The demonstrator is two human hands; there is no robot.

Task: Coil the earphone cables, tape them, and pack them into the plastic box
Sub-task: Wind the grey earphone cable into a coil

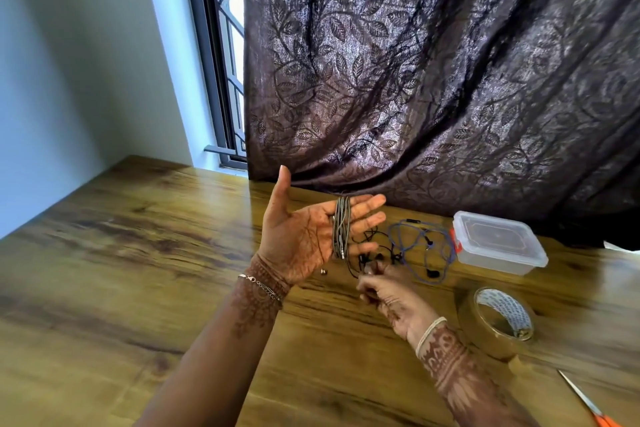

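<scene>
Grey earphone cable [341,227] sits wound in several turns around the four fingers of the left hand [304,236]. Head view only. L hand is raised above the desk [104,253], palm up, fingers flat and together, thumb splayed clear; not clenched on anything, it acts as a former so the loops keep one size. Loops lie across the fingers near the knuckles, prob. so they don't slip off the tips.

Right hand [391,291] is lower, just beside the L palm, fingertips pinched together on what looks like the cable's free end w/ an earbud; blurred, so exact contact can't be told. Judgement: it feeds the last slack, coil nearly done.

Blue earphone cable [422,246] and a black one [370,246] lie loose and tangled on the desk toward the back edge, betw. hands and plastic box [498,243]. Box stands near the back edge by the curtain [433,62], lid on, so packing not started.

Tape roll [498,322] lies flat near the R wrist, w/in easy reach for next step. Scissors [588,402], orange handle, at the desk's near right corner, partly cut off by frame.
</scene>
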